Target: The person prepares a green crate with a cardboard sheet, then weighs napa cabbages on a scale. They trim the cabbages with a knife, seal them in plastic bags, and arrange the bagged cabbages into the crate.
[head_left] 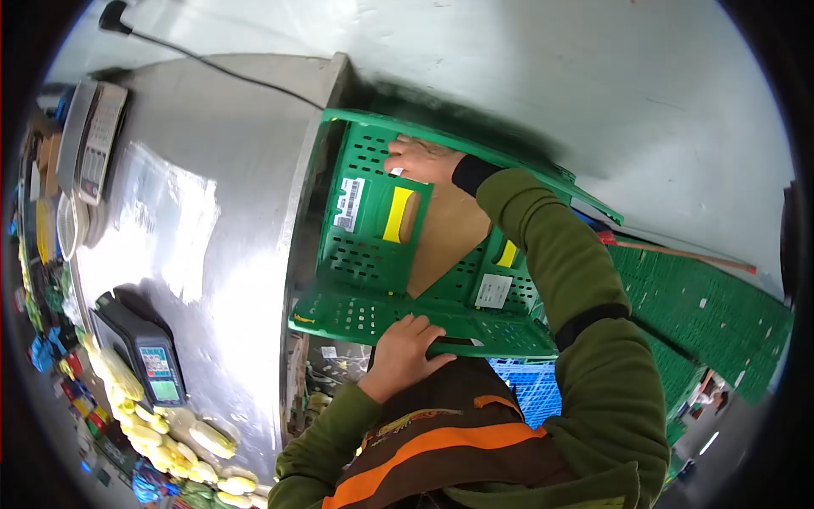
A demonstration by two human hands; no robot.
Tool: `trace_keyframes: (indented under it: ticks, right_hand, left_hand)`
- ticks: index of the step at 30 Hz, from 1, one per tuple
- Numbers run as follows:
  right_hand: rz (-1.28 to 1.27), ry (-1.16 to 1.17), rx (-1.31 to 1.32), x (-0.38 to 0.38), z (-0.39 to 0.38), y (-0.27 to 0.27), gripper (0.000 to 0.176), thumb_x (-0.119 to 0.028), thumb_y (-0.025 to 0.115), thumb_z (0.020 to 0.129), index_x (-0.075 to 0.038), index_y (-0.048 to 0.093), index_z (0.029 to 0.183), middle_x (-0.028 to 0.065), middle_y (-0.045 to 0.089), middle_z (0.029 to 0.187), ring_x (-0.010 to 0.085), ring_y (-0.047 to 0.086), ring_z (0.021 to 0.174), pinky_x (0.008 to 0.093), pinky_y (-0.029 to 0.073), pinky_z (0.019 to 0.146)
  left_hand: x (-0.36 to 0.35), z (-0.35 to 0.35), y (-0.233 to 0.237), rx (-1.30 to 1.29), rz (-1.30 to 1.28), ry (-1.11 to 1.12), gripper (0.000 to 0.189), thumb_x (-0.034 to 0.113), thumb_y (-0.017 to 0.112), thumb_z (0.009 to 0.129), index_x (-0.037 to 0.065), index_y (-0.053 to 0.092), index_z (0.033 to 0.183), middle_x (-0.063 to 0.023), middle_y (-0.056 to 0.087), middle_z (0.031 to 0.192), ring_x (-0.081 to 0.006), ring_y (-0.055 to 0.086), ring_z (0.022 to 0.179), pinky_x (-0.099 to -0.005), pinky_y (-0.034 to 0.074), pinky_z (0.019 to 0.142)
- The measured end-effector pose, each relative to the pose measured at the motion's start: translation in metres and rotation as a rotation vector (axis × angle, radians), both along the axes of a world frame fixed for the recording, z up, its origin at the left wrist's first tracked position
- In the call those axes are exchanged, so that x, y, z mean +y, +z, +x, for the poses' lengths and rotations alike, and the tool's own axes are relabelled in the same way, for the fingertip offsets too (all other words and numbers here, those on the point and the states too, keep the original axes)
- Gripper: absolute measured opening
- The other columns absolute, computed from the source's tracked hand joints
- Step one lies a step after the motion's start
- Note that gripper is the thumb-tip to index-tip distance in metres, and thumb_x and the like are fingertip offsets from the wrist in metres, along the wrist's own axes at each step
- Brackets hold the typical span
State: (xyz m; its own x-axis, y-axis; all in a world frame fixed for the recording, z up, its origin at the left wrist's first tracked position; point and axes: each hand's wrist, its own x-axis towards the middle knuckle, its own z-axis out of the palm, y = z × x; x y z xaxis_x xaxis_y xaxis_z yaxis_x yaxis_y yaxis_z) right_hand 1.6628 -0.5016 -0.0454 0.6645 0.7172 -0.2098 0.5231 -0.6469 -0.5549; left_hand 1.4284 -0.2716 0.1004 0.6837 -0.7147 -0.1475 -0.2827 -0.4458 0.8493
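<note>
A green plastic crate (356, 263) is tilted in front of me, its inside facing me, with yellow strips and white labels on it. A brown cardboard piece (445, 233) lies inside it at a slant. My right hand (424, 159) reaches in near the far wall, its fingers curled at the cardboard's upper edge. A small white patch shows at its fingertips. My left hand (405, 355) is closed over the near rim of the crate, beside the handle slot, with the thumb stretched along it.
Left of the crate is a metal table (246, 212) with a black scale (144, 356), a pale scale (100, 144) and pale vegetables (170, 450). A black cable (220, 72) runs above. Green crates (704, 305) stand right; a blue crate (530, 390) sits below.
</note>
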Motion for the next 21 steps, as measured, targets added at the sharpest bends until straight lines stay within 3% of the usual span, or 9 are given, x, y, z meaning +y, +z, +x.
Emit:
trace_keyframes:
  ticks: [3,7,9,16,21]
  right_hand:
    - [-0.045,0.122,-0.005,0.008,0.015,0.000,0.025,-0.014,0.065,0.084,-0.015,0.064,0.109,0.0063,0.051,0.101,0.0261,0.051,0.104,0.0416,0.045,0.089]
    - [-0.171,0.224,-0.059,0.009,0.027,0.009,0.020,-0.006,0.062,0.084,-0.010,0.061,0.103,0.0064,0.055,0.102,0.0267,0.054,0.105,0.0427,0.047,0.086]
    - [-0.063,-0.039,0.024,0.006,0.034,0.006,0.020,-0.004,0.060,0.084,-0.009,0.060,0.104,0.0086,0.055,0.102,0.0288,0.057,0.105,0.0438,0.048,0.085]
    - [-0.203,-0.130,-0.046,0.006,0.032,-0.005,0.016,-0.006,0.063,0.084,-0.006,0.058,0.099,0.0143,0.058,0.100,0.0361,0.061,0.097,0.0467,0.050,0.082]
    - [-0.116,-0.026,-0.046,0.002,0.032,-0.001,0.013,-0.010,0.066,0.083,-0.007,0.059,0.093,0.0102,0.058,0.094,0.0327,0.062,0.095,0.0449,0.051,0.077]
  left_hand:
    - [-0.001,-0.001,-0.003,-0.020,0.000,0.049,0.039,0.028,0.085,0.067,0.009,0.067,0.096,-0.0059,0.056,0.083,-0.0266,0.058,0.079,-0.0377,0.048,0.066]
    - [0.001,0.000,-0.002,-0.023,0.004,0.047,0.044,0.029,0.084,0.068,0.008,0.066,0.102,-0.0066,0.058,0.085,-0.0268,0.060,0.081,-0.0381,0.050,0.068]
    - [0.001,0.001,-0.002,-0.015,0.004,0.053,0.044,0.029,0.084,0.068,0.008,0.066,0.103,-0.0068,0.058,0.085,-0.0270,0.060,0.082,-0.0382,0.050,0.069]
    - [0.002,0.002,-0.005,0.012,-0.015,0.067,0.044,0.028,0.082,0.070,0.007,0.065,0.105,-0.0070,0.060,0.088,-0.0274,0.060,0.083,-0.0383,0.051,0.070]
    - [0.001,0.002,-0.007,0.015,-0.022,0.097,0.040,0.025,0.081,0.073,0.007,0.065,0.104,-0.0066,0.061,0.089,-0.0270,0.061,0.083,-0.0381,0.051,0.070]
